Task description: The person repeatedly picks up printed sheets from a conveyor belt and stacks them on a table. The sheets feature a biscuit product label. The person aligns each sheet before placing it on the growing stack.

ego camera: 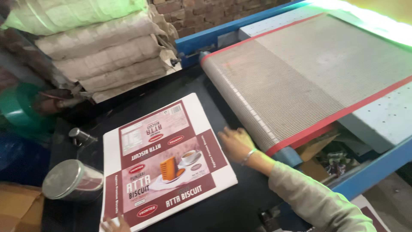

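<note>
A mesh conveyor belt (317, 77) rises beside a black tabletop (240, 202) carrying printed carton sheets (167, 161).
Right hand (235, 144), fingers spread flat, rests just right of the sheets; left hand (113, 224) touches their lower-left corner, grip unclear.

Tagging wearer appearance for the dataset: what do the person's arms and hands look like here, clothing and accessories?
The right hand is bare, with a thin silver-coloured bangle at the wrist and a light grey-beige long sleeve covering the forearm. Only the fingertips of the left hand show at the bottom edge; no glove, sleeve not in view.
</note>
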